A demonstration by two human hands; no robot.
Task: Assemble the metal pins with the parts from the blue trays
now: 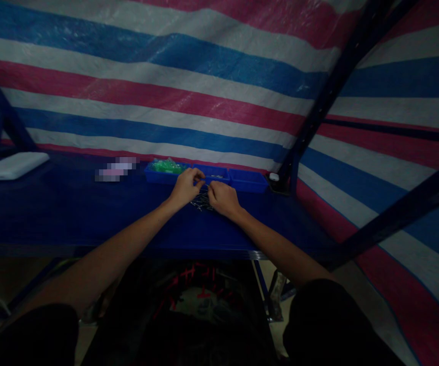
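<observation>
My left hand (186, 186) is pinched at the fingertips just in front of the blue bins. Close beside it, my right hand (224, 196) is closed with its fingers curled. A thin, light sliver shows between the two hands, too small and dark to name. Under and between the hands lies a loose pile of thin, shiny metal pieces (201, 202) on the blue table (127, 218). Behind my left hand, a blue bin (158, 178) holds clear and green plastic bits (168, 165). The middle bin (224, 175), partly hidden by my hands, has small pale pieces in it.
A third blue bin (249, 181) adjoins the middle one. At its right is a dark object with a white top (274, 177). A white device (17, 165) with a cable and a blurred item (116, 169) lie leftward. Striped sheeting (166, 91) and blue posts (318, 96) enclose the table.
</observation>
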